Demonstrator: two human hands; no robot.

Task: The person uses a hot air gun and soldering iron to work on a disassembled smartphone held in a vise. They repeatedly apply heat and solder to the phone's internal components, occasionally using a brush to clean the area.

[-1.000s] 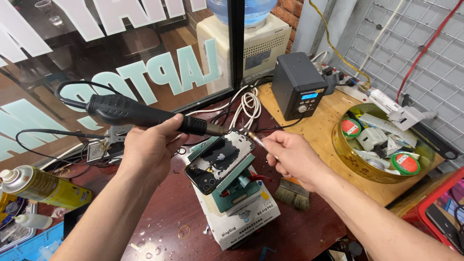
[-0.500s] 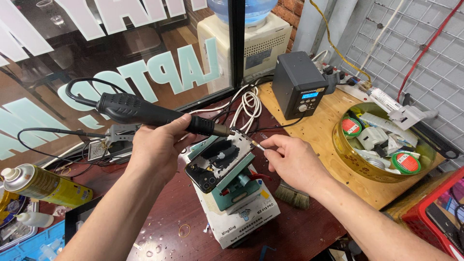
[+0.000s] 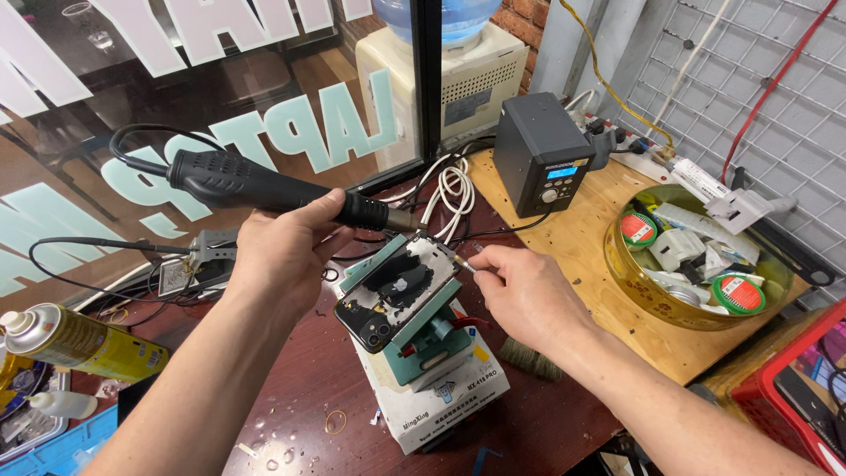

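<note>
Over the dark red worktop (image 3: pixel 291 388), the left hand (image 3: pixel 282 256) is wrapped tight round a black hot-air wand (image 3: pixel 264 187), its nozzle just beside the top edge of the opened phone (image 3: pixel 394 291) clamped in a teal fixture (image 3: pixel 423 339). The right hand (image 3: pixel 524 295) pinches thin tweezers (image 3: pixel 464 262) at that same corner. I reckon lingering heat could scorch the board, or a twitch could knock a part loose, with white cables (image 3: pixel 449 189) close behind.

Matt black plastic hot-air gun (image 3: pixel 264 185), ribbed grip
</note>
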